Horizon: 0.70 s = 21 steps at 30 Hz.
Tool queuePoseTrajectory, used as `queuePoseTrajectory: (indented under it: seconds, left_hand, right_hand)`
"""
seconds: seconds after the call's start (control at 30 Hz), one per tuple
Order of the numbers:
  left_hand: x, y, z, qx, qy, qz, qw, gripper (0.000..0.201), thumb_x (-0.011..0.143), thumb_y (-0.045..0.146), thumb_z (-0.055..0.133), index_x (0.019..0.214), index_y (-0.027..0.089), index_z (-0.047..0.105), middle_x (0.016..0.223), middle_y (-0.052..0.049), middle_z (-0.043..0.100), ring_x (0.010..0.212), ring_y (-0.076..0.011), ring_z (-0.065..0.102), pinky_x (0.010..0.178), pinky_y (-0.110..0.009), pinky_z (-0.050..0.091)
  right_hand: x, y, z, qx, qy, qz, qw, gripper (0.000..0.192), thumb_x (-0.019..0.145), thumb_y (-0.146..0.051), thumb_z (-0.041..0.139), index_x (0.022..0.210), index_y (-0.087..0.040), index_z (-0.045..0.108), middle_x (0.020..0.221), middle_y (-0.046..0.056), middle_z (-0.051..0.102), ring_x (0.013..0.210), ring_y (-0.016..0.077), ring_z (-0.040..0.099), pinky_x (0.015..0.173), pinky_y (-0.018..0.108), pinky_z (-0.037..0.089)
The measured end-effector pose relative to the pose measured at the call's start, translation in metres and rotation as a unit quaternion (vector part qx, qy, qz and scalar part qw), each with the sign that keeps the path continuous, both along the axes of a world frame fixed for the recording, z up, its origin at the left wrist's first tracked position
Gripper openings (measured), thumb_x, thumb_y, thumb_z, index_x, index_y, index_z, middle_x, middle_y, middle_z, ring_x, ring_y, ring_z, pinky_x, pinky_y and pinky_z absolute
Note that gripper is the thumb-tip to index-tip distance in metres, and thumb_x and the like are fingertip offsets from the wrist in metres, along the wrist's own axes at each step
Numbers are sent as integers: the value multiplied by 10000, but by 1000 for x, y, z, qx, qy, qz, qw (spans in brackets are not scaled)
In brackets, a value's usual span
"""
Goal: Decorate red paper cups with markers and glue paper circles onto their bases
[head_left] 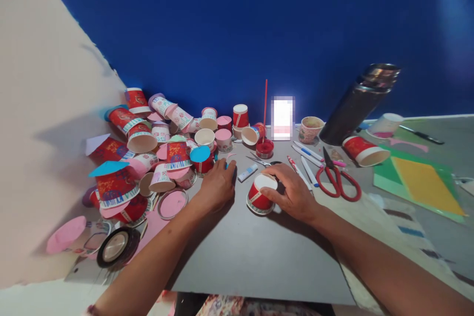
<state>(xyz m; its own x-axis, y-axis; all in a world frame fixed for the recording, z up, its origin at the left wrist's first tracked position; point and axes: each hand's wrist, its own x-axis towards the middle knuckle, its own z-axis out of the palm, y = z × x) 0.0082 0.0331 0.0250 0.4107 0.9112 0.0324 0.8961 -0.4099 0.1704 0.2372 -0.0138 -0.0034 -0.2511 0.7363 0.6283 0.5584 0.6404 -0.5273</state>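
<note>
left hand (218, 185) curled palm down, right hand (292, 192) cupped, both forearms extended

The paper cup (259, 196) under the right hand (292, 191) is red with a white band and a white inside. The heap of cups (155, 148) at the left mixes red ones with gold patterns, white ones with blue and green lettering, and pink or blue paper discs. The scissors (337, 177) have red handles. The flask (357, 103) is black with a silver top. The paper sheets (418, 182) are green and yellow. The table (252, 252) is dark grey, the wall (237, 24) deep blue.
</note>
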Motion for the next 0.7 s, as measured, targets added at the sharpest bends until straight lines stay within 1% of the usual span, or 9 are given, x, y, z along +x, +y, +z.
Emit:
queuePoseTrajectory:
  seconds: [0.17, 0.3, 0.43, 0.5, 0.53, 0.6, 0.63, 0.67, 0.7]
  left_hand:
    - [2, 4, -7, 9, -24, 19, 999, 660, 861, 18, 504, 1507, 148, 477, 1351, -217, 660, 1201, -333, 659, 1024, -495, 514]
    - [-4, 9, -11, 22, -117, 49, 992, 707, 836, -17, 470, 1517, 170, 494, 1311, -192, 709, 1157, -304, 697, 1001, -462, 543]
    - [-8, 16, -6, 38, -262, 84, 961, 542, 849, 50, 471, 1333, 195, 664, 1282, -117, 749, 1168, -261, 702, 1036, -413, 563]
    - [-7, 18, -2, 31, -332, 107, 937, 413, 863, 125, 479, 1188, 185, 727, 1190, -96, 778, 1082, -252, 731, 961, -392, 610]
    - [-6, 19, 0, 21, -362, 119, 924, 363, 865, 166, 490, 1125, 177, 742, 1107, -90, 791, 983, -247, 752, 877, -379, 638]
    - [-5, 18, 4, -7, -412, 142, 900, 309, 855, 239, 519, 1046, 159, 748, 913, -75, 787, 754, -226, 751, 681, -349, 650]
    - [-4, 18, 5, -20, -433, 153, 888, 305, 845, 271, 537, 1032, 153, 747, 839, -64, 770, 665, -215, 731, 602, -334, 635]
    - [-4, 17, 6, -31, -451, 162, 877, 308, 832, 297, 557, 1026, 149, 745, 789, -54, 753, 607, -207, 712, 547, -322, 618]
    - [-4, 17, 6, -40, -467, 168, 867, 313, 816, 315, 579, 1020, 147, 746, 763, -48, 742, 577, -201, 699, 517, -313, 605]
  right_hand:
    - [3, 2, 0, 15, 8, -4, 1000, 356, 1024, -538, 572, 1131, -208, 654, 1049, 117, 757, 971, 275, 682, 863, 426, 555]
    - [2, 3, -2, 17, 15, -20, 1000, 360, 1024, -548, 568, 1145, -219, 649, 1060, 113, 755, 979, 276, 685, 869, 429, 554]
    - [-6, 3, -2, 19, 21, -16, 999, 400, 1015, -572, 575, 1189, -218, 643, 1094, 128, 752, 1015, 282, 686, 896, 436, 557]
    - [-7, 5, 1, 27, 6, 10, 1000, 479, 1004, -608, 567, 1265, -212, 629, 1182, 150, 743, 1077, 293, 683, 929, 450, 559]
    - [-6, 7, 4, 25, -11, 15, 1000, 507, 1000, -618, 562, 1293, -210, 625, 1219, 156, 738, 1101, 297, 681, 943, 454, 557]
    - [6, 12, 12, -9, -62, -45, 997, 448, 1009, -587, 550, 1233, -219, 671, 1182, 136, 757, 1076, 285, 691, 935, 429, 552]
    - [15, 14, 18, -45, -96, -113, 988, 362, 1024, -526, 543, 1133, -224, 709, 1079, 111, 775, 1000, 262, 704, 890, 391, 549]
    - [25, 17, 23, -90, -144, -210, 963, 325, 1042, -473, 509, 994, -239, 729, 964, 79, 777, 916, 239, 707, 836, 358, 534]
    - [36, 21, 27, -114, -164, -254, 947, 320, 1044, -414, 504, 929, -226, 736, 899, 87, 771, 867, 249, 705, 790, 362, 510]
